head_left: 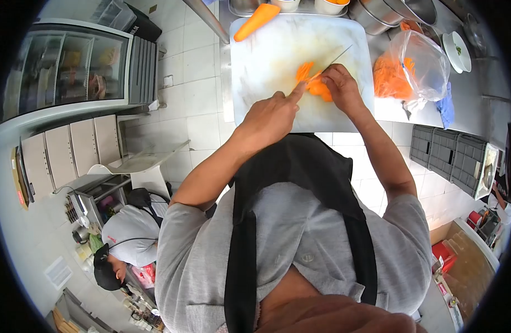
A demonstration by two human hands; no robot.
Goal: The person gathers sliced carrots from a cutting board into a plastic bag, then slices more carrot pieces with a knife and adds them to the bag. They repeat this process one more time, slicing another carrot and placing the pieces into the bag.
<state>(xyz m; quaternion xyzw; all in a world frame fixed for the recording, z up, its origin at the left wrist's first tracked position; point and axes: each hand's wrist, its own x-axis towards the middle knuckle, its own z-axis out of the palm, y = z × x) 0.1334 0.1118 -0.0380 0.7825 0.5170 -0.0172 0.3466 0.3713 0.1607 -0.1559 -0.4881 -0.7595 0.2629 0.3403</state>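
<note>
A white cutting board (pixel 261 69) lies on the metal counter. My left hand (pixel 269 119) is closed around the hidden handle of a knife, its index finger stretched along the top of the knife. The thin dark blade (pixel 339 55) points up and right across the board. My right hand (pixel 341 87) presses its bent fingertips onto pieces of cut carrot (pixel 320 90), close beside the blade. Thin carrot strips (pixel 304 71) lie just left of the blade. A peeled whole carrot (pixel 256 22) rests at the board's far left corner.
An open clear plastic bag (pixel 424 66) with shredded carrot (pixel 389 77) stands right of the board. Metal pots (pixel 372 19), a white bowl (pixel 456 51) and a blue cloth (pixel 445 106) are around it. Behind on the left, another person (pixel 130 236) leans over a work area.
</note>
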